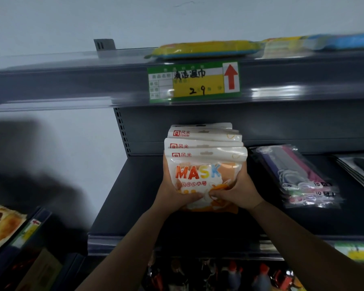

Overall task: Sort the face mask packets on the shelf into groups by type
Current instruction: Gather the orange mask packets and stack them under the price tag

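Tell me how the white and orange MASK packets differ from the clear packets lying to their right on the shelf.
The MASK packets are opaque white and orange with big coloured lettering; the clear packets are see-through, showing purple and pink masks with white ear loops. The MASK packets stand upright in a row, gripped by the left hand and right hand; the clear packets lie flat in a stack, untouched. Both groups sit on the same dark shelf.

The stacked mask packets point(204, 164) are printed white and orange, with "MASK" lettered in orange, yellow and blue. Purple, pink and white are seen in the clear packets point(298, 177). The shelf point(135, 196) is coloured dark grey; the price label point(194, 81) green and yellow, with a red arrow.
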A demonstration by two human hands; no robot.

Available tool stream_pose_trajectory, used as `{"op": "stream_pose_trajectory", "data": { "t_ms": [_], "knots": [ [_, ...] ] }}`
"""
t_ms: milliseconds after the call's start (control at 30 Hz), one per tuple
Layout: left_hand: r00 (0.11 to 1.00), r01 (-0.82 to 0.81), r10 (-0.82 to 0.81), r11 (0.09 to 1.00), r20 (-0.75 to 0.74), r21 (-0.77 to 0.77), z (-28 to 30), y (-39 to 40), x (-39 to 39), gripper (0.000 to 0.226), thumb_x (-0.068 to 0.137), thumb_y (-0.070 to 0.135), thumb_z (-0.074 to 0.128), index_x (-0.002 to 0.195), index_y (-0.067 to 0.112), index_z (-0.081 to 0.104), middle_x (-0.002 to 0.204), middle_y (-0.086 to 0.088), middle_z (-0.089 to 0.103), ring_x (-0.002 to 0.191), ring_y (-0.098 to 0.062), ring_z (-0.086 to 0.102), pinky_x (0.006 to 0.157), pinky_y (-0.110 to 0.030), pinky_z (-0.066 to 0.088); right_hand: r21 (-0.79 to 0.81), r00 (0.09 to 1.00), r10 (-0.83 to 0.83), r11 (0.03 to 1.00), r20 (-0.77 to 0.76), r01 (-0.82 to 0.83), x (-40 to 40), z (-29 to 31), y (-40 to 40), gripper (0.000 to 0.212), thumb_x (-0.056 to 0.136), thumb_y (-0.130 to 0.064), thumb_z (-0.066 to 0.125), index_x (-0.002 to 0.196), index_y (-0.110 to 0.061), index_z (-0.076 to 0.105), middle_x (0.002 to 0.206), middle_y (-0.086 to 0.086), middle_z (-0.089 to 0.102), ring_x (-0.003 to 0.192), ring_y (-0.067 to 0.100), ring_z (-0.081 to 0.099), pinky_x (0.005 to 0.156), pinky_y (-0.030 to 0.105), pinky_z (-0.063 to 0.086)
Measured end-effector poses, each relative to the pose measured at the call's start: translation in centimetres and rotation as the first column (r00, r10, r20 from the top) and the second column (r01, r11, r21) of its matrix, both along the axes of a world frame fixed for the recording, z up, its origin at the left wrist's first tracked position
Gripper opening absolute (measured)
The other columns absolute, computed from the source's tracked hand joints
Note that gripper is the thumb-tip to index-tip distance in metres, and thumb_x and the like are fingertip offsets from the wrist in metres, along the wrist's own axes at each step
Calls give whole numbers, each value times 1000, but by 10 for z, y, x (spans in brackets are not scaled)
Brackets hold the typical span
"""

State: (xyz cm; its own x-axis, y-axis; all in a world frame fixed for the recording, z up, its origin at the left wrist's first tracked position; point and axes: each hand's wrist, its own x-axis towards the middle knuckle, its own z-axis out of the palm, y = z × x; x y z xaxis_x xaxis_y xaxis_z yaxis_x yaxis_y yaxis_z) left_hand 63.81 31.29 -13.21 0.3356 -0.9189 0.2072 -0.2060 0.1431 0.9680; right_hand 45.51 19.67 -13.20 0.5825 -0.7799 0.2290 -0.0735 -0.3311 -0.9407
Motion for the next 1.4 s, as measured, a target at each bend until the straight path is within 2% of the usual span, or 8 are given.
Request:
{"op": "stream_pose_trajectory", "data": {
  "t_ms": [467, 767, 1067, 1133, 1200, 1233, 1300, 1400],
  "knots": [
    [998, -1, -5, 995, -60, -97, 17, -1, 5, 83, 64, -5, 80, 130, 15, 35, 114, -1, 63, 105, -11, 65, 79, -26, 57, 53, 986, -23, 998, 167, 15, 18, 18, 16, 116, 56, 11, 83, 146, -16, 15, 119, -2, 62, 112, 15, 63, 81, 27, 56],
    [967, 132, -24, 899, -254, 418, 65, -22, 55, 75, 66, 45, 77, 130, 26, 42, 114, -8, 66, 97, -27, 68, 77, -43, 56, 385, 984, 75, 923, -161, -7, 55, 63, -6, 102, 45, -43, 85, 134, -19, 42, 126, 8, 61, 104, 20, 64, 85, 37, 54],
    [890, 267, -38, 851, -454, 452, 52, -39, 71, 35, 80, 33, 67, 111, 18, 59, 103, -11, 69, 97, -29, 65, 93, -45, 50, 601, 965, 122, 798, -232, 43, 72, 80, -3, 74, 67, -52, 73, 128, -13, 56, 96, 10, 73, 91, 26, 68, 94, 43, 51],
    [886, 272, -25, 837, -464, 475, 54, -43, 72, 44, 76, 36, 69, 115, 19, 59, 111, -13, 68, 105, -33, 63, 99, -49, 46, 524, 972, -15, 840, -233, 139, 71, 83, -4, 92, 66, -61, 72, 139, -13, 43, 110, 9, 69, 101, 24, 65, 98, 38, 48],
    [882, 271, -15, 833, -470, 482, 55, -45, 72, 43, 76, 37, 70, 114, 18, 61, 109, -14, 69, 101, -32, 65, 95, -47, 49, 44, 941, -277, 956, -194, 290, 68, 84, 6, 102, 69, -61, 70, 147, -12, 25, 139, 8, 49, 128, 25, 47, 107, 31, 35],
    [884, 259, 2, 830, -467, 493, 55, -46, 71, 43, 76, 38, 70, 112, 17, 62, 105, -14, 69, 96, -32, 66, 91, -45, 51, -367, 912, -362, 889, -194, 274, 63, 81, 19, 91, 77, -59, 62, 146, -12, 27, 144, 9, 44, 134, 26, 41, 111, 35, 33],
    [896, 230, 38, 812, -442, 536, 52, -50, 74, 51, 69, 44, 74, 112, 17, 64, 103, -13, 69, 95, -32, 65, 91, -44, 51, -909, 871, -432, 414, -235, -39, 58, 67, 50, 79, 78, -59, 48, 141, -14, 34, 144, 11, 45, 136, 29, 34, 112, 50, 26],
    [909, 242, 23, 785, -417, 570, 54, -54, 76, 70, 55, 54, 81, 112, 17, 67, 113, -13, 69, 109, -32, 62, 104, -47, 42, -910, 812, -508, -121, -288, -398, 61, 29, 72, 73, 76, -52, 45, 139, -18, 32, 145, 10, 36, 135, 29, 27, 110, 56, 10]
  ]
}}
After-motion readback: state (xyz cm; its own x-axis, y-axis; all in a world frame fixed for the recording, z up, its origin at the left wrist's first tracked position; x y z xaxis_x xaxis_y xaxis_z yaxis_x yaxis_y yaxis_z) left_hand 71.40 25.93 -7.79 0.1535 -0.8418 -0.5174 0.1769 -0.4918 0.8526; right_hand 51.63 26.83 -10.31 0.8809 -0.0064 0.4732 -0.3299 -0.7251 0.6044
